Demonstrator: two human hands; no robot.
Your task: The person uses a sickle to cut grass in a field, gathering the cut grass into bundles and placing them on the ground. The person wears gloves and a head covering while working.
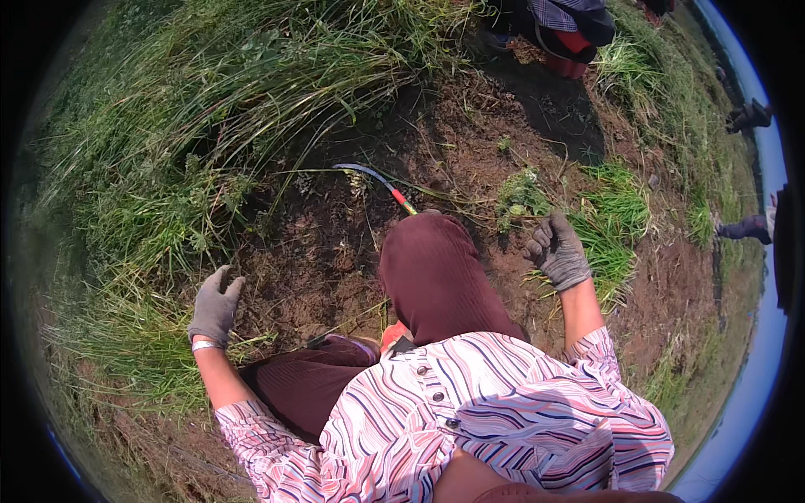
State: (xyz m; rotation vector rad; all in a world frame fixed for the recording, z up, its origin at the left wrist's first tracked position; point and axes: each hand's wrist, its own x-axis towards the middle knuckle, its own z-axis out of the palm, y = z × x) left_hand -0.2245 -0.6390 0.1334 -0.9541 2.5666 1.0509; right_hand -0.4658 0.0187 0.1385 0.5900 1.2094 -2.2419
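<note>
My left hand (217,305), in a grey-brown work glove, hovers beside the standing grass at the left, fingers apart and holding nothing visible. On the right, my gloved right hand (556,251) has its fingers curled. A thin stem reaches its fingertips, but whether they grip it cannot be made out. Just beyond that hand is a leafy weed (523,193). Cut green grass (613,214) lies in a bundle to its right. A sickle (371,173) with a curved blade and a red, yellow and green handle rests past my raised knee, which hides the handle's end.
Tall grass (251,94) stands ahead and to the left, bordering bare brown soil (314,264). A person (560,31) is close by at the top, and another person's leg (745,229) shows at the right. More cut grass (629,69) lies farther off.
</note>
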